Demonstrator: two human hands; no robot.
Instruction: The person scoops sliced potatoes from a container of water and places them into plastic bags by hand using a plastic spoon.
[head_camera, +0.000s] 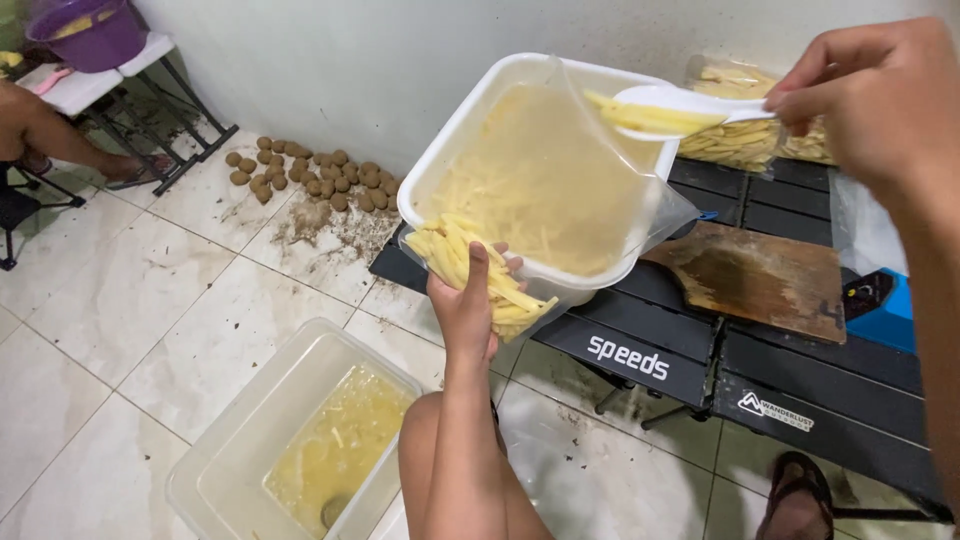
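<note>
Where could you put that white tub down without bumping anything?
Bare spots: the dark table slats in front of the wooden board, and the floor tiles between the clear tub of yellow liquid and the pile of brown balls. Crowded: the table's back edge, with bagged potato sticks beside the white tub.

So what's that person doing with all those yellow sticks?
The person's left hand tilts a white square plastic tub, lined with a clear plastic bag and holding pale yellow raw potato sticks. Some sticks are pinned under its fingers at the rim. The right hand holds a white plastic spoon loaded with more sticks over the tub. Below, on the tiled floor, sits a clear plastic bin with yellowish liquid.
</note>
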